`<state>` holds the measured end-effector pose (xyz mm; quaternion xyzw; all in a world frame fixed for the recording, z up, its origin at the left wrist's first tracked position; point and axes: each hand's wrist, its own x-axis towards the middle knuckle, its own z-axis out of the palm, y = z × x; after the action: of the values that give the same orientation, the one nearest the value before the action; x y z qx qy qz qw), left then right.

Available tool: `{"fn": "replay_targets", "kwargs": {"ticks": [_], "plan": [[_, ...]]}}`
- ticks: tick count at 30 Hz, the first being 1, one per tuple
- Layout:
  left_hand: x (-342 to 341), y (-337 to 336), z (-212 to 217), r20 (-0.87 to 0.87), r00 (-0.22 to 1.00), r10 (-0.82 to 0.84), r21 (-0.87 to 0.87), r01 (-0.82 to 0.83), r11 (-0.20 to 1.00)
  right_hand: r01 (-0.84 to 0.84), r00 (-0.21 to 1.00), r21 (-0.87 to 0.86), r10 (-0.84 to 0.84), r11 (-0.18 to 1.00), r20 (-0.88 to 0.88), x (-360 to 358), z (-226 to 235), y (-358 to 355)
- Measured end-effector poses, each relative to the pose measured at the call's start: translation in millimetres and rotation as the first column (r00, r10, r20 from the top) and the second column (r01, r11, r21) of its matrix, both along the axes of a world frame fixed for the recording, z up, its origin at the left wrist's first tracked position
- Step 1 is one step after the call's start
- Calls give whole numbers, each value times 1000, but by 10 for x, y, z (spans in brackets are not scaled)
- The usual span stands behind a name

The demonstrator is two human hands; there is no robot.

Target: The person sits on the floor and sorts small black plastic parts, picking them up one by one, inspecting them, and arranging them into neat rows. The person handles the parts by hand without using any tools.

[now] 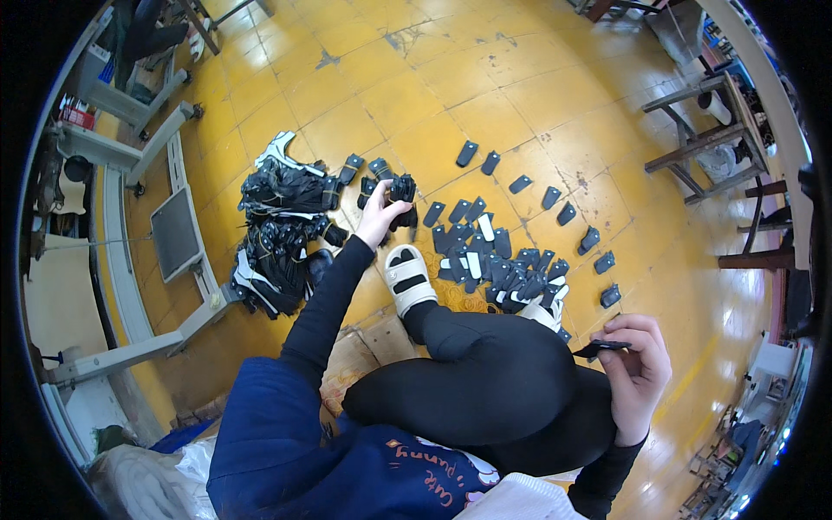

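My left hand (379, 218) reaches forward over the floor, its fingers closed on a black bundle (400, 189) at the near edge of a row of similar bundles. Raised beside my knee on the right, my right hand (640, 368) pinches a thin black flat tab (601, 348) between thumb and fingers. Loose black tabs (498, 270) with rounded ends, a few white ones among them, lie heaped past my feet. Left of that heap is a large pile of black strap-like bundles (282, 230) with white pieces on it.
Single tabs and small stacks (550, 198) form a curved line on the yellow tiled floor (364, 95). Rubber bands (464, 301) lie by my white sandal (407, 280). A metal machine frame with a pedal (176, 232) stands left; a wooden stool (706, 139) stands far right.
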<state>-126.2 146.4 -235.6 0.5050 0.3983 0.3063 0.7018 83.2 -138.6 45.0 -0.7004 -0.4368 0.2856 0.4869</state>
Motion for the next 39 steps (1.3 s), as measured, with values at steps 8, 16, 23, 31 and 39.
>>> {"fn": "replay_targets", "kwargs": {"ticks": [8,16,23,31,39], "plan": [[248,-533,1151,607,784,-132,-299,380,876,-46,991,43,51,998,-124,88,0,-47],[1026,-1114,2154,524,672,-524,-22,625,780,5,997,305,18,952,-72,187,-47,-106],[1620,-1545,2508,248,643,-724,157,711,685,270,953,417,-178,868,-245,179,-23,-262],[1707,-1710,2545,324,569,-755,-44,807,589,463,875,277,-386,842,-291,296,-80,-342],[1677,-1596,2377,346,455,-821,13,872,489,479,858,384,-330,789,-393,285,-131,-340]]}}
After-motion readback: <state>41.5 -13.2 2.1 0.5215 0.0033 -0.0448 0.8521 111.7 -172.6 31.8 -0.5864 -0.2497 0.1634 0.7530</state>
